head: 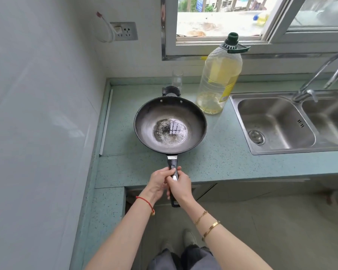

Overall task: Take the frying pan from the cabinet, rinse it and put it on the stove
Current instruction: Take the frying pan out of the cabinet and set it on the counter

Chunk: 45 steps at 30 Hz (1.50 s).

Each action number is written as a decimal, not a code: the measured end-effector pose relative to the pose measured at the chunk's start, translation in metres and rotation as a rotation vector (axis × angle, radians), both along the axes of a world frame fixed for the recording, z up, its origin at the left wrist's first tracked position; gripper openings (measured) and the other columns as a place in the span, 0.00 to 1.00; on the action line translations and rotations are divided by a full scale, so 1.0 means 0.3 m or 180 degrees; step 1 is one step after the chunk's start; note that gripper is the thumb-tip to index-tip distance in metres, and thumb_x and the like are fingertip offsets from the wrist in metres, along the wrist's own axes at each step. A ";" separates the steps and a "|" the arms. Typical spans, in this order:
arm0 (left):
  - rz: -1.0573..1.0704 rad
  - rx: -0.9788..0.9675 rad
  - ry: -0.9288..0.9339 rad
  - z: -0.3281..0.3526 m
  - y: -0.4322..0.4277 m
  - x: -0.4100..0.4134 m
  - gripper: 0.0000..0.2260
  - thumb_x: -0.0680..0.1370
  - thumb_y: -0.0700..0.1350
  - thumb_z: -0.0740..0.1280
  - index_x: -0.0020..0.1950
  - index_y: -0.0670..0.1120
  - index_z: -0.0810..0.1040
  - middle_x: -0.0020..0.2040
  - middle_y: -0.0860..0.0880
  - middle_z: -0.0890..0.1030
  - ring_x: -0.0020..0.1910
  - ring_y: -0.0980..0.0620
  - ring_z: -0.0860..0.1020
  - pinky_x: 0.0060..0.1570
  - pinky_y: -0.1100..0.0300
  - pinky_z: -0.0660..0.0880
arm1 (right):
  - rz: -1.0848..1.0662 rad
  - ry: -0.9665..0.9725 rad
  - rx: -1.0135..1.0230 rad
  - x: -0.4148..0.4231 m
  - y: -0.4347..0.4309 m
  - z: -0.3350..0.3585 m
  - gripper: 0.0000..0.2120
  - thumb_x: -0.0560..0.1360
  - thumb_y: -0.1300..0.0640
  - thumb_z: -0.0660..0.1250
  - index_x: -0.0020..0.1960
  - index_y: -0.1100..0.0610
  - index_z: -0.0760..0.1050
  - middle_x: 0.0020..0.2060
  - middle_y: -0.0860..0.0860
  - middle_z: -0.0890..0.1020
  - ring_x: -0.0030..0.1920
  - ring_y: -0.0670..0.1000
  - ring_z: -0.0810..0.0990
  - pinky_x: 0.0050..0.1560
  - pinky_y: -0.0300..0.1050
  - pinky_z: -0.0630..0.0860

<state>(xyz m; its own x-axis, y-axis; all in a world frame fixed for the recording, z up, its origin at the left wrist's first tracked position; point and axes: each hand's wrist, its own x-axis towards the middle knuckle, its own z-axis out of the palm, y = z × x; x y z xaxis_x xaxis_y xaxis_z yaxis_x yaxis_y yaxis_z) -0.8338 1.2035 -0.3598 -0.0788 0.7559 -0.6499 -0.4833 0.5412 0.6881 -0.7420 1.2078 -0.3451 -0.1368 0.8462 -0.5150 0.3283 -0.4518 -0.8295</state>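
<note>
The pan (170, 124) is held level over the left end of the counter (222, 164), straight ahead of the person, its bowl upward and a wet-looking shine seen in its base. The long handle (174, 170) runs from the bowl back toward the body, so the pan's long axis lies along the line of sight. Both hands are closed on that handle: the left hand (159, 182) is wrapped on it from the left, the right hand (180, 187) from the right and slightly nearer the body. Whether the bowl rests on the counter or hangs just above it cannot be told.

The sink (271, 121) lies to the right, well apart from the pan, with the tap (320, 75) behind it. An oil bottle (219, 75) stands between pan and sink, just beside the pan's far right rim; a glass (177, 78) stands behind the pan, at the wall. No stove is seen in this view.

If the rinse is not yet done, a swing to the right is called for, led by the right hand, the nearer to the sink, with the bottle to be cleared on the way. If it is done, the stove must be sought outside the frame.
</note>
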 end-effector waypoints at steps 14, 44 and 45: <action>0.0111 -0.0137 0.0013 -0.020 0.003 0.047 0.15 0.80 0.40 0.64 0.64 0.35 0.78 0.47 0.46 0.83 0.18 0.54 0.74 0.12 0.66 0.65 | 0.0363 -0.0099 -0.0002 0.045 0.026 -0.043 0.08 0.77 0.60 0.63 0.51 0.65 0.74 0.32 0.59 0.81 0.19 0.47 0.76 0.21 0.41 0.75; -0.0088 -0.0485 0.0486 0.011 0.012 0.015 0.15 0.80 0.44 0.64 0.64 0.39 0.79 0.42 0.49 0.80 0.31 0.56 0.70 0.25 0.66 0.64 | 0.1091 0.0422 -0.0662 0.056 0.049 0.015 0.27 0.81 0.59 0.60 0.76 0.64 0.55 0.40 0.54 0.81 0.28 0.48 0.80 0.33 0.42 0.79; -0.0131 -0.0459 0.0476 0.014 0.010 0.016 0.14 0.81 0.44 0.64 0.64 0.41 0.80 0.41 0.50 0.80 0.30 0.57 0.71 0.26 0.67 0.65 | 0.1081 0.0387 -0.0656 0.058 0.051 0.015 0.27 0.81 0.58 0.60 0.76 0.64 0.56 0.41 0.54 0.81 0.28 0.48 0.81 0.33 0.42 0.79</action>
<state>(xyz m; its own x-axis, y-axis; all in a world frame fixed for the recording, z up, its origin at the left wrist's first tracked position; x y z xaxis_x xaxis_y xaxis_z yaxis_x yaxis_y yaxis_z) -0.8290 1.2066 -0.3556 -0.1535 0.6605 -0.7350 -0.3569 0.6565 0.6645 -0.7246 1.2230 -0.3406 -0.4608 0.6233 -0.6318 0.3925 -0.4954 -0.7750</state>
